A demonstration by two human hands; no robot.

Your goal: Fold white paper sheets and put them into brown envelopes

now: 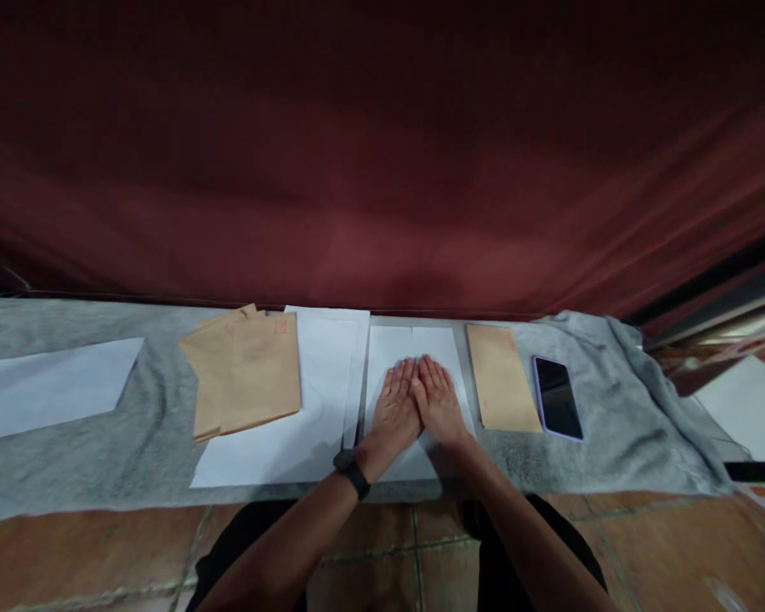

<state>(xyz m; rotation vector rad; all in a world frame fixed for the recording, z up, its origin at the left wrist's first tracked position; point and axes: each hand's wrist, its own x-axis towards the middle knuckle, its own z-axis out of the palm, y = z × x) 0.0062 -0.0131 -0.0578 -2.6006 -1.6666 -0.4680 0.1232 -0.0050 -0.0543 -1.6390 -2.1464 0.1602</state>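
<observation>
A sheet of white paper (388,342) lies in front of me on the grey cloth. Flat on its middle rests my left hand (396,408), fingers stretched out, a dark watch (352,473) on the wrist. My right hand (439,406) lies flat beside it, its thumb side touching the left hand. Neither hand grips anything. Just left of this sheet are larger white sheets (319,374), partly under a fanned pile of brown envelopes (261,374). To the right of my hands is a single brown envelope (503,378).
A phone (558,398) with a pale purple edge lies right of the single envelope. Another white paper (57,384) is at the far left. The grey cloth (159,433) covers the long surface, with a dark red curtain (357,212) behind. Tiled floor (382,569) shows below.
</observation>
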